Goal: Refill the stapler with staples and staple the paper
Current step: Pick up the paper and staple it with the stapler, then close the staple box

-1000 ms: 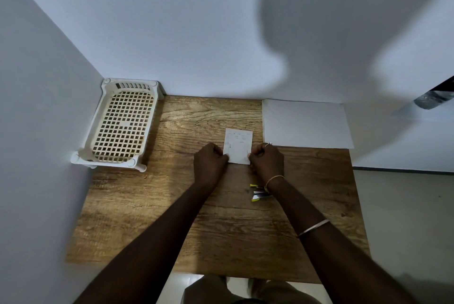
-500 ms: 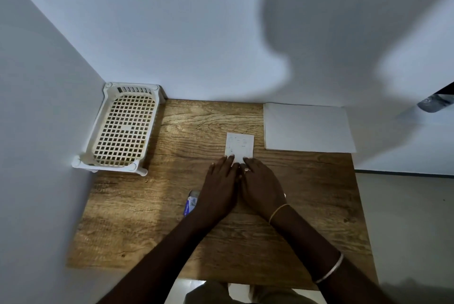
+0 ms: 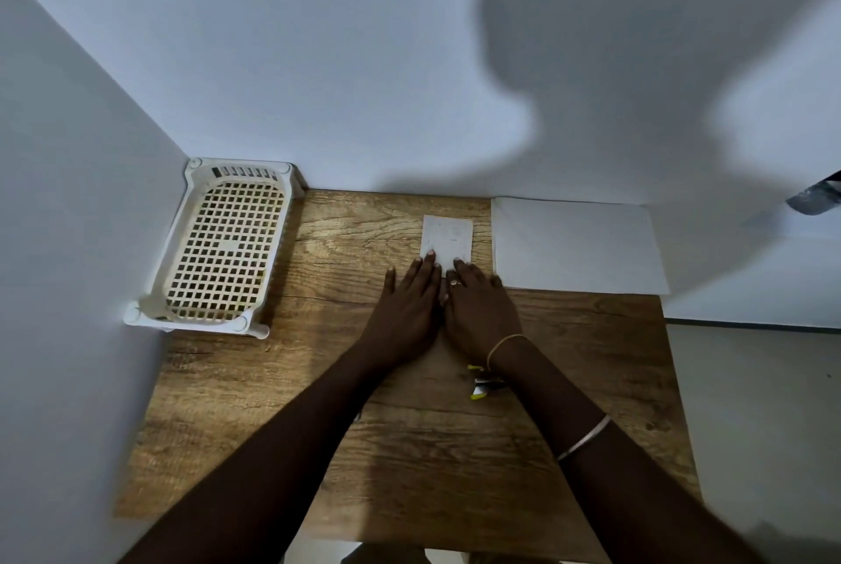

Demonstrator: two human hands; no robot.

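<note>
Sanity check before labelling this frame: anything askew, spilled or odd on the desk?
Nothing spilled or damaged. One oddity: the stapler lies half hidden under the right wrist, while the left hand and right hand lie flat, fingertips on the small paper.

Bare tabletop point(image 3: 355, 244) runs between basket point(image 3: 225, 244) and small paper point(image 3: 448, 235); paper stack point(image 3: 575, 244) flanks right.

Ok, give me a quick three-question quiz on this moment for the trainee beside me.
1. True or false: the left hand and right hand lie flat, fingers straight, fingertips at the near edge of the small paper.
2. Where does the lattice basket stand on the table? A far left corner; B near right corner; C middle.
3. Fill in: the yellow-and-black item is partly hidden by the right ____.
Key: 1 true; 2 A; 3 arm.
</note>
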